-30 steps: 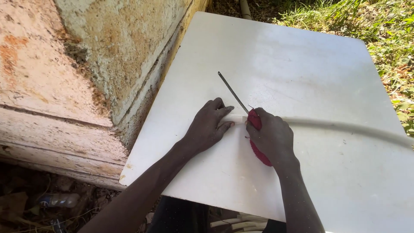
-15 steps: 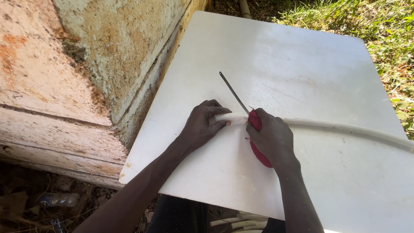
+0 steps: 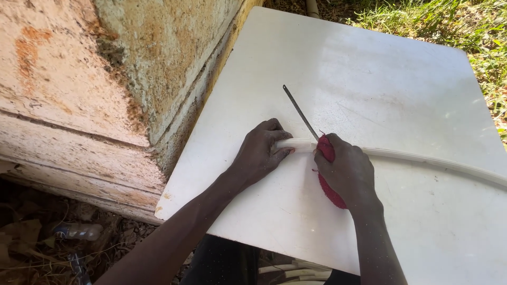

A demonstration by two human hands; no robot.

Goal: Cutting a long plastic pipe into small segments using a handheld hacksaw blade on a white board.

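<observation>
Left hand [image 3: 261, 153] pinches the end of a long white plastic strip [image 3: 422, 158] on the white board [image 3: 369, 79]; right hand [image 3: 346, 171] grips a red-cloth-wrapped thin metal saw blade [image 3: 300, 112] pointing to 11 o'clock

— What can't you make out here?
— The right hand [image 3: 346, 171] covers most of the red-wrapped handle [image 3: 331, 191], and the left hand [image 3: 261, 153] hides the white pipe's [image 3: 422, 158] end.
— And at the edges?
— The pipe runs off at the right; the desk's [image 3: 369, 79] near right corner is cut off too.
</observation>
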